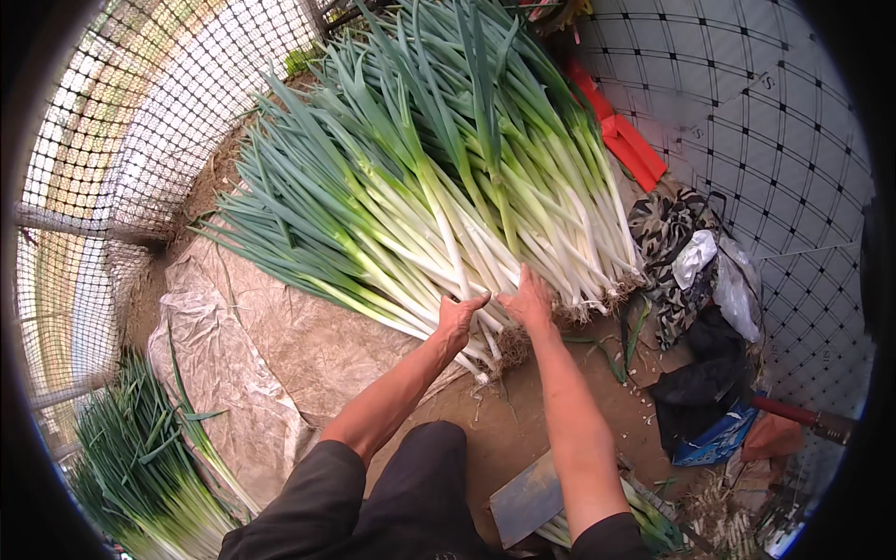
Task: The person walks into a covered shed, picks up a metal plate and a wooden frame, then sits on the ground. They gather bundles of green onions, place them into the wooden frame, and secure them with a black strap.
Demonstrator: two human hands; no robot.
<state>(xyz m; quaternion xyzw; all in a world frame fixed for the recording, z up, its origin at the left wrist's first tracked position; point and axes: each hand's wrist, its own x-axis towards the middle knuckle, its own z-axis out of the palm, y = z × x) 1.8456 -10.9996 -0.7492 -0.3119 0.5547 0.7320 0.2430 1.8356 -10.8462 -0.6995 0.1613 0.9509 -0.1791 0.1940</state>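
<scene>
Outdoors, a heap of leeks (pixel 439 187) is gripped at its root end by two bare hands.
Stalks are clasped by the curled left hand (pixel 459 317) and right hand (pixel 529 301); the pile is laid on a plastic sheet (pixel 271 345) over soil.

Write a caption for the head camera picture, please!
Two bare hands, left hand and right hand, grip the leeks.
</scene>
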